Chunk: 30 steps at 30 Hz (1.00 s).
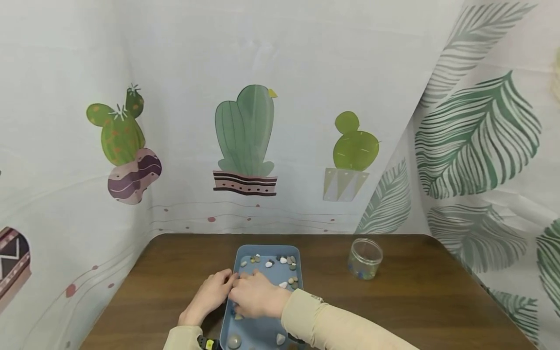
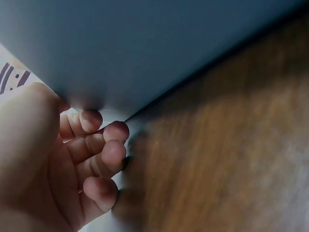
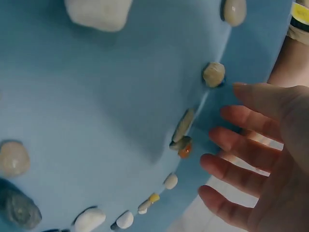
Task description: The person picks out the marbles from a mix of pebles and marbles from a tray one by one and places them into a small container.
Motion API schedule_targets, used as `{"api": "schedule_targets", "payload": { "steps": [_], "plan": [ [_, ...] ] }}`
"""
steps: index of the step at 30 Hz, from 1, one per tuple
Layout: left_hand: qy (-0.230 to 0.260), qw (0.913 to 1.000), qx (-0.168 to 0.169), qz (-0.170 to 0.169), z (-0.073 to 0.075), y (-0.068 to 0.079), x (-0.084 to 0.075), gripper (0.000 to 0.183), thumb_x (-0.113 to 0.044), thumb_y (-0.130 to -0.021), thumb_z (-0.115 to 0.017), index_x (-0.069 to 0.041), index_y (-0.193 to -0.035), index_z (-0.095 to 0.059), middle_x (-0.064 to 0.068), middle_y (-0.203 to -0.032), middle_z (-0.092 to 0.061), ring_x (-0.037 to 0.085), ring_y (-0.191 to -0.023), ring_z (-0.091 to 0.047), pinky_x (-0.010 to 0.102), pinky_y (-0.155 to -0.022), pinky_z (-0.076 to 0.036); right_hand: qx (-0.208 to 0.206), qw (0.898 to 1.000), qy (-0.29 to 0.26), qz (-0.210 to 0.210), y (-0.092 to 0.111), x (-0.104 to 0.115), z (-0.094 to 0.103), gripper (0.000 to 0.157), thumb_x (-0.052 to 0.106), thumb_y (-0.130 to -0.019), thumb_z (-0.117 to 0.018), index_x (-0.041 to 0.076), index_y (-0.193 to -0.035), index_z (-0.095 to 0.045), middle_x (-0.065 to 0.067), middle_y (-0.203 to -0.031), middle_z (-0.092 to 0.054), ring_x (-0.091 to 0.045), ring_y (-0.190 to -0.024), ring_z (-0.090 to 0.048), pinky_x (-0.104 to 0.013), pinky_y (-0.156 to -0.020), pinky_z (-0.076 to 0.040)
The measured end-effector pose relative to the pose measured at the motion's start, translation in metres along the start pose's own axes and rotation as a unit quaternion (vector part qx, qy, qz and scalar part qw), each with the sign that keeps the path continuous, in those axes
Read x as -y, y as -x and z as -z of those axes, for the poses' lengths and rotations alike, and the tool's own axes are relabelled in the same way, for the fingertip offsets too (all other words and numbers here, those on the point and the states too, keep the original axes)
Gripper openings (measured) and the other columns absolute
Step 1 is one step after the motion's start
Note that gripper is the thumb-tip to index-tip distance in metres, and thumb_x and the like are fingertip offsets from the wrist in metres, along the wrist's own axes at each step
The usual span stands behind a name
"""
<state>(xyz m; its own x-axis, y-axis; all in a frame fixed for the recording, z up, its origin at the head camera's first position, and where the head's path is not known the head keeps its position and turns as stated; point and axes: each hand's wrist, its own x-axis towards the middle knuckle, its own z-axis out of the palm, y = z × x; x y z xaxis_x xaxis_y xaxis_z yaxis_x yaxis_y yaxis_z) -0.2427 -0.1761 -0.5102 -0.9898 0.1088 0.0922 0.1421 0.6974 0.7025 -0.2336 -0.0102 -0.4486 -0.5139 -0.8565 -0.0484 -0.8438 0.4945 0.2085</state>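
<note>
A blue rectangular tray [image 1: 267, 335] stands on the table, with small stones lying mostly along its sides. My left hand [image 1: 213, 291] is at the tray's left side. In the left wrist view its fingers are loosely bent beside the tray's outer wall [image 2: 159, 43], with the index fingertip right at it. My right hand [image 1: 255, 294] reaches across the tray to the same side, close beside the left. In the right wrist view its fingers [image 3: 236, 176] are spread and relaxed with nothing between them, near a beige stone [image 3: 214, 75] and a row of pebbles.
A clear round jar [image 1: 365, 257] with small coloured pieces at its bottom stands right of the tray on the brown wooden table [image 1: 415, 291]. A larger white stone [image 3: 99, 13] lies in the tray. Behind the table hangs a cactus-print cloth [image 1: 297, 146].
</note>
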Motion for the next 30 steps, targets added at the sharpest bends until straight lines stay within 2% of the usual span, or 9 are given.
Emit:
{"api": "schedule_targets", "payload": {
  "steps": [3,8,12,16,21,25,30],
  "plan": [
    [0.008,0.9999,0.008,-0.007,-0.0007,-0.0004,-0.0016,0.030,-0.031,-0.103,-0.050,-0.017,-0.077,-0.054,-0.004,-0.063,-0.050,0.013,-0.054,-0.048,0.029,-0.049,-0.036,0.006,1.000,0.007,-0.006,-0.0009,0.0028,-0.0030,0.015,0.040,-0.089,-0.070,0.032,-0.102,-0.072,0.012,-0.118,-0.064,-0.012,-0.113,-0.055,-0.044,-0.089,-0.048],
    [0.012,0.9998,0.010,-0.011,-0.0003,-0.0007,-0.0012,0.029,-0.030,-0.103,-0.050,-0.017,-0.077,-0.055,-0.004,-0.061,-0.050,0.013,-0.052,-0.047,0.028,-0.047,-0.035,-0.001,1.000,0.002,-0.014,-0.0028,0.0051,-0.0072,0.015,0.040,-0.088,-0.070,0.031,-0.099,-0.073,0.011,-0.114,-0.065,-0.012,-0.107,-0.057,-0.041,-0.082,-0.050],
    [0.012,0.9998,0.009,-0.011,0.0003,-0.0014,-0.0005,0.030,-0.031,-0.103,-0.050,-0.017,-0.076,-0.055,-0.005,-0.059,-0.052,0.013,-0.051,-0.049,0.028,-0.047,-0.036,-0.004,0.999,-0.025,-0.027,-0.0057,0.0059,-0.0091,0.008,0.038,-0.087,-0.072,0.030,-0.087,-0.072,0.012,-0.104,-0.066,-0.009,-0.095,-0.058,-0.037,-0.071,-0.050],
    [0.011,0.9999,0.007,-0.009,0.0004,-0.0019,0.0003,0.031,-0.032,-0.103,-0.050,-0.018,-0.076,-0.055,-0.005,-0.059,-0.052,0.013,-0.052,-0.051,0.028,-0.047,-0.037,-0.004,0.998,-0.055,-0.043,-0.0077,0.0059,-0.0095,0.018,0.034,-0.084,-0.076,0.028,-0.072,-0.064,0.014,-0.091,-0.064,-0.007,-0.085,-0.057,-0.034,-0.064,-0.047],
    [0.013,0.9999,0.005,-0.005,0.0006,-0.0020,0.0007,0.032,-0.032,-0.103,-0.050,-0.018,-0.075,-0.054,-0.004,-0.059,-0.052,0.013,-0.051,-0.051,0.029,-0.047,-0.038,-0.001,0.995,-0.078,-0.054,-0.0079,0.0060,-0.0091,0.030,0.029,-0.082,-0.077,0.026,-0.062,-0.056,0.014,-0.077,-0.056,-0.006,-0.073,-0.052,-0.032,-0.058,-0.044],
    [0.011,0.9999,0.003,-0.003,0.0008,-0.0013,0.0010,0.032,-0.032,-0.103,-0.050,-0.017,-0.075,-0.054,-0.004,-0.058,-0.052,0.013,-0.050,-0.051,0.028,-0.045,-0.037,-0.002,0.994,-0.092,-0.055,-0.0062,0.0039,-0.0095,0.032,0.026,-0.082,-0.077,0.025,-0.060,-0.053,0.013,-0.071,-0.050,-0.006,-0.067,-0.047,-0.030,-0.055,-0.041],
    [0.006,0.9999,0.006,-0.009,0.0010,-0.0002,0.0021,0.031,-0.031,-0.102,-0.051,-0.017,-0.075,-0.053,-0.004,-0.057,-0.051,0.013,-0.048,-0.051,0.029,-0.044,-0.037,-0.018,0.994,-0.093,-0.052,0.0011,-0.0019,-0.0044,0.029,0.028,-0.083,-0.076,0.025,-0.066,-0.054,0.014,-0.070,-0.047,-0.004,-0.066,-0.046,-0.029,-0.057,-0.041]
  ]
}}
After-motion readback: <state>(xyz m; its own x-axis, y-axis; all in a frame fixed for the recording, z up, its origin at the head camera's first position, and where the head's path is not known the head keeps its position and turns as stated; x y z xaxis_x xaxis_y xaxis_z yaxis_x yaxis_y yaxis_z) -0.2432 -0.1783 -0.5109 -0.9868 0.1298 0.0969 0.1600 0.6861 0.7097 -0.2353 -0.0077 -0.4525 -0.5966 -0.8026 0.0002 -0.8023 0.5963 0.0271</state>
